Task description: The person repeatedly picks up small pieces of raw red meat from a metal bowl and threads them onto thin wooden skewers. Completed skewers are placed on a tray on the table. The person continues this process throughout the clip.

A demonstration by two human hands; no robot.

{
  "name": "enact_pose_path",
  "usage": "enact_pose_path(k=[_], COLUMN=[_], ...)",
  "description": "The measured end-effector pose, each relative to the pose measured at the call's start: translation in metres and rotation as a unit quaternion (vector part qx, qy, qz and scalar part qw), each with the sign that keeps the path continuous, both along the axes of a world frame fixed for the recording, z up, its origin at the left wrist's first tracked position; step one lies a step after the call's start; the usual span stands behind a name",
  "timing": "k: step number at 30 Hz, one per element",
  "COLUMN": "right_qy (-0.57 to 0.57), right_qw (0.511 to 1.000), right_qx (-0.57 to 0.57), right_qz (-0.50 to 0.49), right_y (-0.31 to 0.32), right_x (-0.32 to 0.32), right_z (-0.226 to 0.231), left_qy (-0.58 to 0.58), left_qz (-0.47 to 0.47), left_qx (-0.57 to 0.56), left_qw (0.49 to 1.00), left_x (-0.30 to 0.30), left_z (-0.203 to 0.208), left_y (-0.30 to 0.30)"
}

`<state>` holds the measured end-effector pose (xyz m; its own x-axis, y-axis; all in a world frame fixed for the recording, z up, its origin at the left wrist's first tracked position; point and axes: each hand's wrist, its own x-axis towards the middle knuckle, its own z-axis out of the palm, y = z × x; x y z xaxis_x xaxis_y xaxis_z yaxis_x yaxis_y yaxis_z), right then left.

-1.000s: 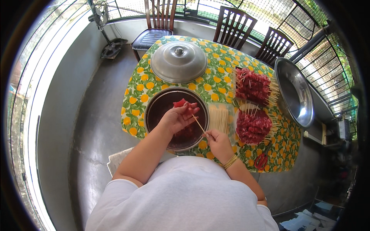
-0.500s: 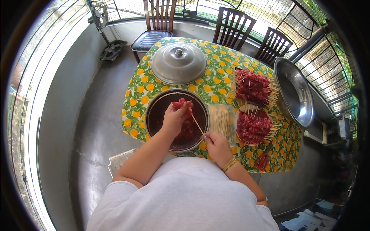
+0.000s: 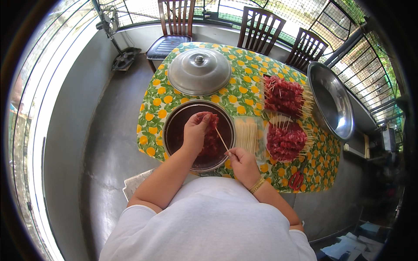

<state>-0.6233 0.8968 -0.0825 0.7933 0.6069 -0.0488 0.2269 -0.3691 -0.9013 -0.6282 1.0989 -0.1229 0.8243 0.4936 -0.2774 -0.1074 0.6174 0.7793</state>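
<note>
My left hand [image 3: 197, 128] pinches a piece of raw red meat [image 3: 213, 123] above a round metal pot [image 3: 167, 150]. The lower end of a thin wooden skewer [image 3: 222, 140] is held between the fingers of my right hand [image 3: 244, 164], by the pot's right rim. The skewer slants up into the meat at my left fingers; its tip is hidden there. More dark red meat [image 3: 212, 145] lies inside the pot. Just right of the pot, bare skewers [image 3: 247, 137] rest in a clear plastic tray [image 3: 261, 150].
Skewered meat is piled in two stacks, a far one [image 3: 283, 96] and a near one [image 3: 286, 141]. A domed metal lid [image 3: 199, 71] lies beyond the pot. A large steel basin [image 3: 331, 102] leans at the right edge. Red-handled scissors [image 3: 296, 180] lie near the front right.
The meat at my left fingers looks more gathered along the skewer. Both hands stay in nearly the same place; the whole view has shifted slightly.
</note>
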Motion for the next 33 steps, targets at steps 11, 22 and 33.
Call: enact_pose_path(k=[11,22,33], right_qy=[0.009,-0.275,-0.292], right_qw=[0.999,0.956,0.949], right_qx=[-0.039,-0.094,-0.116], right_qz=[0.007,0.045,0.026], right_y=[0.001,-0.017,-0.023], right_x=[0.001,0.024,0.028], right_z=[-0.002,-0.004,-0.007], left_qy=[0.038,0.1,0.119], left_qz=[-0.017,-0.178,-0.283], left_qx=[-0.067,-0.071,-0.061], left_qw=[0.997,0.976,0.95], left_x=[0.005,0.003,-0.001], left_z=[0.0,0.005,0.008], left_y=[0.006,0.039,0.047])
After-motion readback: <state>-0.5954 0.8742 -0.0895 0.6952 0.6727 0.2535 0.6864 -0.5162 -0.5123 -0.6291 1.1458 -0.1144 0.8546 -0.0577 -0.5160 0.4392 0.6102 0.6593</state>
